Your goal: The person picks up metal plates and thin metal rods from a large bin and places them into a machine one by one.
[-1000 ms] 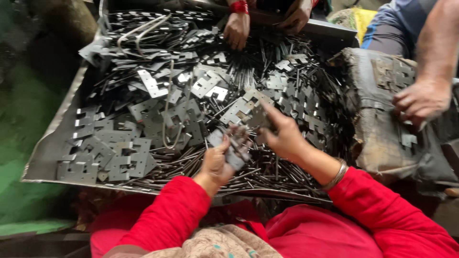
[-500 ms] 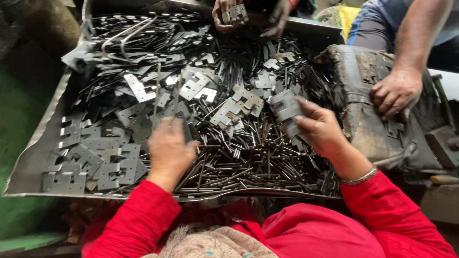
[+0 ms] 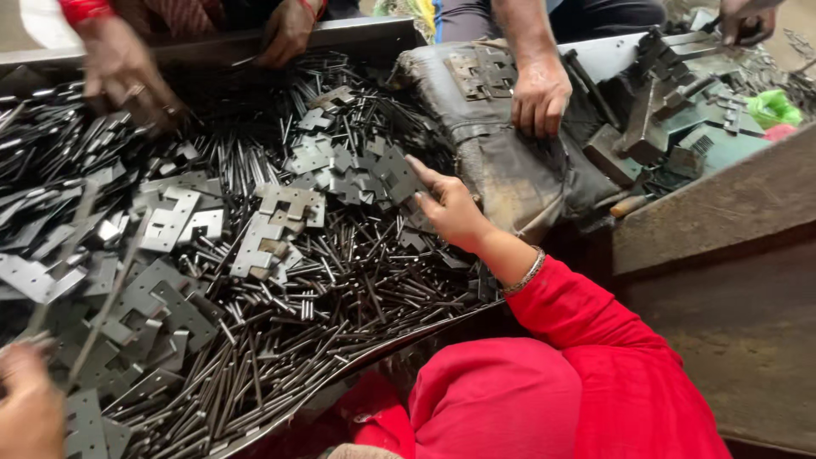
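1. My left hand [image 3: 30, 399]: at the bottom-left corner, partly cut off by the frame. It lies on flat notched plates; I cannot tell whether the fingers are spread or curled.
2. Tray [image 3: 365, 34]: a wide, dark metal tray whose far rim runs along the top.
3. Loose stock in the tray: a heap of thin steel pins [image 3: 340, 289] mixed with grey hinge plates [image 3: 280, 212], which lie scattered over and among the pins.
4. Other people's hands at the far rim: one blurred hand [image 3: 123, 68] over the pile, one resting on the rim [image 3: 289, 30].
5. My right hand [image 3: 450, 208]: red sleeve, bangle at the wrist. Fingers are extended and loosely spread, fingertips touching a dark hinge plate [image 3: 399, 183] at the right edge of the pile; not clamped around it.
6. Worn leather bag [image 3: 510, 170]: just beside my right hand, with another person's hand [image 3: 540, 93] pressed on top.
7. Metal blocks and tooling [image 3: 663, 110]: far right, on a bench.
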